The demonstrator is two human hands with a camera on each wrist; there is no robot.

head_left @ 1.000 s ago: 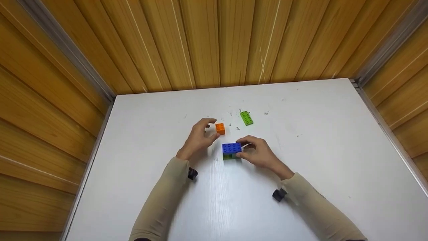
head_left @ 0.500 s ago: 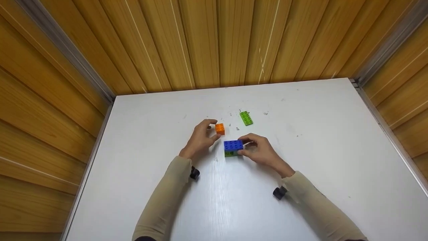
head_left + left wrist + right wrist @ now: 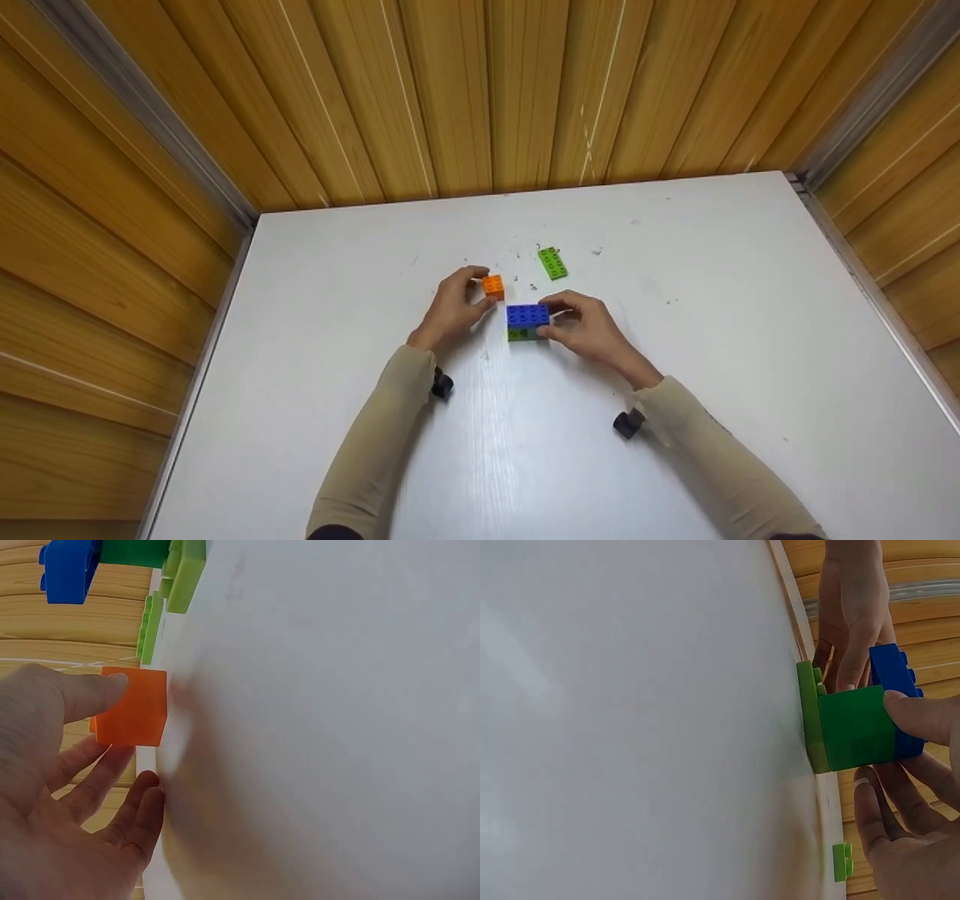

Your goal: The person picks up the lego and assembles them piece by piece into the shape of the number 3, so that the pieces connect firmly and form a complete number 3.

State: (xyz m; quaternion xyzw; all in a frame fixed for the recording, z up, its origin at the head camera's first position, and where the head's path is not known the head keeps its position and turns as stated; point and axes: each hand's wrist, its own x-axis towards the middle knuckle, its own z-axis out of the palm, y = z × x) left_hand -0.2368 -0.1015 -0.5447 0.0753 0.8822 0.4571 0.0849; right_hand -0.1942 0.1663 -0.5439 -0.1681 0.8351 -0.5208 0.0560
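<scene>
In the head view, my left hand [image 3: 452, 306] is at a small orange building brick [image 3: 493, 287]. The left wrist view shows the thumb on one face of the orange brick [image 3: 139, 709] and fingertips at its far side, pinching it. My right hand [image 3: 589, 330] grips the right end of a stack of bricks. A blue brick [image 3: 528, 314] forms its top, a green brick [image 3: 857, 727] its middle and a light green plate [image 3: 810, 716] its bottom. The thumb lies over the joint between blue and green. The stack stands just nearer to me than the orange brick, slightly right.
A loose light green plate [image 3: 553, 262] with studs up lies beyond both hands on the white table [image 3: 360, 255]. Small dark marks dot the tabletop near it. Wood-patterned walls [image 3: 450, 97] enclose the table at the back and sides.
My right hand has moved the brick stack away from me and slightly right, closer to the orange brick. The left hand has shifted slightly in at the orange brick, which stays put.
</scene>
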